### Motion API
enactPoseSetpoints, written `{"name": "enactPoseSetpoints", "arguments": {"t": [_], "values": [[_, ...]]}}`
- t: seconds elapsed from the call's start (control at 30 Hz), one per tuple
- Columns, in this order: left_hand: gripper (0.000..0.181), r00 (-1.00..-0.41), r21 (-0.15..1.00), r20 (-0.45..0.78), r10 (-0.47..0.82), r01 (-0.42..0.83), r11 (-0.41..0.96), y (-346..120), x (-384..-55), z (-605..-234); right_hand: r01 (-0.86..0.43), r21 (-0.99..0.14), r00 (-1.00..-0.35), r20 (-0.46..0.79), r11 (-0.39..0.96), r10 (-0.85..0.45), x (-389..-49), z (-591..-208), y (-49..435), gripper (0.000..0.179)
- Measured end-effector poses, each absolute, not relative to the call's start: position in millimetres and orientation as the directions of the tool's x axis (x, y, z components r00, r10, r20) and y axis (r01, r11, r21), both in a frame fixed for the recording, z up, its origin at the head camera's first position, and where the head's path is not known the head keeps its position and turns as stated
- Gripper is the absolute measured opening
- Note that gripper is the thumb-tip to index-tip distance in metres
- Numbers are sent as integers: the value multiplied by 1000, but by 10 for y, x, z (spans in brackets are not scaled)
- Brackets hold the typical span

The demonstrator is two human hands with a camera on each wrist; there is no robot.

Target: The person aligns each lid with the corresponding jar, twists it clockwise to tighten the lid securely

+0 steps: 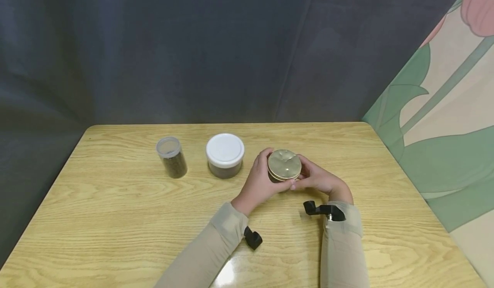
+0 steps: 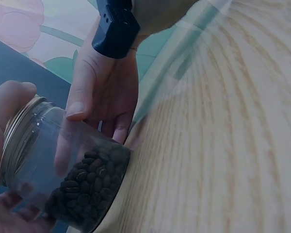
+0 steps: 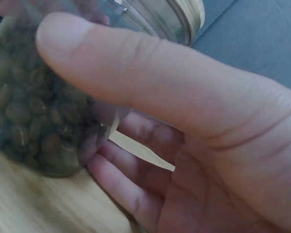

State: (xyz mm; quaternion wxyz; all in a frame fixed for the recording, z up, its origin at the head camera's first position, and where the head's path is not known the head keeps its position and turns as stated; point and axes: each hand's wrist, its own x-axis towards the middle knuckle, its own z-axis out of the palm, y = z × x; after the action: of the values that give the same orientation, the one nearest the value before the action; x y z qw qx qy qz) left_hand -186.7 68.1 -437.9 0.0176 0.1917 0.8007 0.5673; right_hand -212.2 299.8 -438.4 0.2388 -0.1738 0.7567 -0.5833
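Note:
A clear jar part-filled with coffee beans stands on the wooden table, its gold-coloured lid facing up. My left hand curls round the lid end of the jar, thumb at the front and fingers on the far left side. From the right, my right hand holds the glass lower down, its thumb across the front and its other fingers curled behind. In the head view the two thumbs nearly meet in front of the jar, and the hands hide most of the glass.
Left of the jar stands a tub with a white lid and brownish contents. Farther left is a slim clear container with dark contents and a translucent lid. A dark curtain hangs behind the table; a flower-patterned cloth lies to the right.

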Motion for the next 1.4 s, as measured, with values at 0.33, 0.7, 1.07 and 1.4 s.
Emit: {"name": "enactPoseSetpoints", "arguments": {"t": [0.33,0.7,1.07,1.4], "values": [[89,-928,889,183,323,296,348,721,-1883,-4333,-14,-963,-827,-141,271,-543,-2112,-4381,2998,82],[87,-944,880,172,282,276,387,810,-1864,-4274,-13,-964,-831,-136,264,-539,-2090,-4404,3021,79],[90,-925,836,235,298,349,424,810,-1855,-4303,-16,-969,-835,-124,248,-537,-2086,-4442,3011,84],[81,-885,808,329,329,444,387,798,-1858,-4252,-26,-967,-838,-118,254,-532,-2098,-4409,2987,82]]}}
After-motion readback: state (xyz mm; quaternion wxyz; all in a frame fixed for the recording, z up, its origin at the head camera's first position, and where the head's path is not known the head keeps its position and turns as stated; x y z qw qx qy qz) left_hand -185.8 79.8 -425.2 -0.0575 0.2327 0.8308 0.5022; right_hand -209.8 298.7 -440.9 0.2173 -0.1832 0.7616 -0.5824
